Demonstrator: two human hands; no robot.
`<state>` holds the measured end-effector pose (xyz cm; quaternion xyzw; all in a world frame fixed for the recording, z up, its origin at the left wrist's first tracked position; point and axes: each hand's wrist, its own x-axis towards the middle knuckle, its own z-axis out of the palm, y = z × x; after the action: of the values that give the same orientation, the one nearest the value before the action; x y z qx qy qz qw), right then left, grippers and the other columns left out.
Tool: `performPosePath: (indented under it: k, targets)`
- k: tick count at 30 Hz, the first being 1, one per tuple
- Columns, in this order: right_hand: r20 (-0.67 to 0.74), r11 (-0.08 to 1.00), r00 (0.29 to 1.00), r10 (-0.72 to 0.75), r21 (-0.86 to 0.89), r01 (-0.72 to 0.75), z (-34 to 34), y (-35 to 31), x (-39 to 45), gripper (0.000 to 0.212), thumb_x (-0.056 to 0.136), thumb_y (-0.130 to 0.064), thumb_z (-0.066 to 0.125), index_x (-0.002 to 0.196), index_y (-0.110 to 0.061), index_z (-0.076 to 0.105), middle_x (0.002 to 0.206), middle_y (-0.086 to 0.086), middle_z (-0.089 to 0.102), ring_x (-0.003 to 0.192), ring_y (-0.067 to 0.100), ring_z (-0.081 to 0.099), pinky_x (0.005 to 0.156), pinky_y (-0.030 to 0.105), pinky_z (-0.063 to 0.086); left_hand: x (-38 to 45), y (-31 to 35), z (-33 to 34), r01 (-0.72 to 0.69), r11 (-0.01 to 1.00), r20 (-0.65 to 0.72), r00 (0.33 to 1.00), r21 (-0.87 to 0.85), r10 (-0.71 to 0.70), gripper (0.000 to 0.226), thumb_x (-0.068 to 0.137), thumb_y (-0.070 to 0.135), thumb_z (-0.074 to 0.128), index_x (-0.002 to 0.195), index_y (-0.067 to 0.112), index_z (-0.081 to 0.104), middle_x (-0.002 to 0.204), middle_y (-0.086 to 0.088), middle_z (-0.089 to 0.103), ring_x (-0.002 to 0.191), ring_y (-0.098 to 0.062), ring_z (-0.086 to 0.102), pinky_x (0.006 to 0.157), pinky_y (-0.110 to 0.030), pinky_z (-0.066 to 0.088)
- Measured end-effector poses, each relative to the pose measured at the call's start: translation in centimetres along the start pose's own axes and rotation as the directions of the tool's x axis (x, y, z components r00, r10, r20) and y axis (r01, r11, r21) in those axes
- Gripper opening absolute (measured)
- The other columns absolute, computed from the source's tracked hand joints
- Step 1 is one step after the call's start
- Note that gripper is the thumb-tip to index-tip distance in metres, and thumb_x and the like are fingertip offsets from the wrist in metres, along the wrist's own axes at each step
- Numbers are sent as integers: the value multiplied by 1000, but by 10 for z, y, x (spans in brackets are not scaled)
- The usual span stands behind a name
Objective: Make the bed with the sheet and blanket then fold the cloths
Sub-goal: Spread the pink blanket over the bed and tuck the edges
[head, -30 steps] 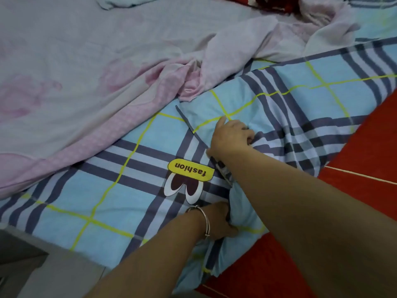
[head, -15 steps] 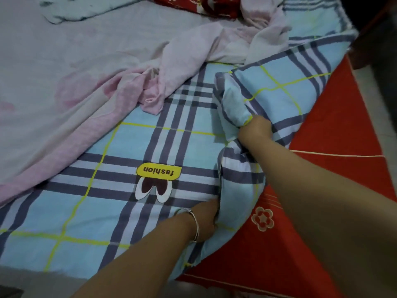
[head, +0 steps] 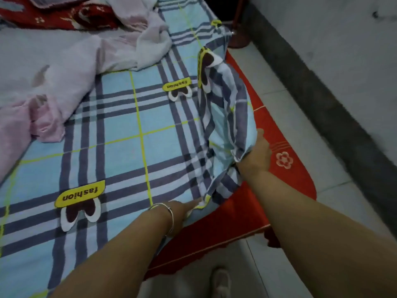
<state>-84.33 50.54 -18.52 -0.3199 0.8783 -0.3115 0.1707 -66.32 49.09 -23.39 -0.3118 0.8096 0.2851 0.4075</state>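
A light-blue plaid sheet point(head: 120, 130) with yellow "fashion" labels lies spread over the bed. Its right edge is bunched and folded back on itself in a raised flap point(head: 223, 108). My right hand point(head: 256, 153) grips the lower end of that flap over the red mat. My left hand point(head: 182, 211), a silver bangle on the wrist, presses on the sheet's edge near the bed's front right, fingers closed on the fabric. A crumpled pale pink blanket point(head: 64, 67) lies across the bed's upper left.
A red mat point(head: 285, 175) with a flower print sticks out from under the sheet on the right. A red patterned pillow point(head: 71, 16) lies at the head. Grey tiled floor point(head: 279, 91) and a wall run along the right. A shoe point(head: 221, 282) shows at the bottom.
The view has swung right. My right hand has pulled the bunched sheet edge outward toward the bed's right side, and the flap now stands taller. My left hand stays on the front edge.
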Motion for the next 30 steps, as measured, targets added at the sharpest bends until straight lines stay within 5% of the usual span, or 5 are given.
performPosePath:
  k: [9, 13, 17, 23, 30]
  targets:
    - [-79, 895, 893, 443, 107, -434, -20, 81, 1, 43, 90, -6, 51, 132, -2, 42, 129, 23, 56, 119, 41, 54, 93, 40, 44, 26, 23, -21, -20, 994, 207, 977, -111, 43, 97, 81, 38, 68, 145, 44, -5, 147, -5, 42, 127, -22, 50, 107, -30, 41]
    - [-18, 795, 796, 605, 69, -603, -22, 107, 5, 43, 90, -4, 50, 131, 6, 40, 133, 26, 51, 124, 42, 50, 100, 43, 42, 51, 50, -37, -238, 897, -186, 966, -372, 179, 41, 89, 51, 47, 102, 16, 64, 92, -11, 59, 79, -21, 55, 83, -33, 42]
    - [228, 793, 764, 603, -277, -543, -33, 115, 18, 45, 96, -23, 47, 136, -3, 46, 142, 17, 47, 130, 33, 47, 103, 34, 41, 72, 90, -51, -295, 907, -361, 915, -299, 179, 69, 89, 21, 61, 147, 27, 24, 148, -5, 21, 130, -23, 38, 107, -26, 33]
    - [707, 720, 240, 666, -524, -456, -71, 96, 30, 51, 103, -33, 33, 83, 11, 50, 86, 29, 58, 106, 42, 60, 91, 49, 47, 97, 127, -51, -271, 958, -243, 939, -89, 243, 62, 86, 16, 64, 140, 33, 39, 158, 4, 4, 139, -23, 33, 113, -28, 29]
    - [406, 732, 868, 286, -677, 75, -63, 148, 90, 49, 89, -16, 43, 136, -19, 32, 139, 16, 33, 129, 40, 34, 102, 54, 39, 109, 134, -56, -291, 956, -179, 942, -21, 283, 55, 86, 5, 55, 130, 38, 49, 150, 8, 18, 120, -22, 49, 104, -27, 39]
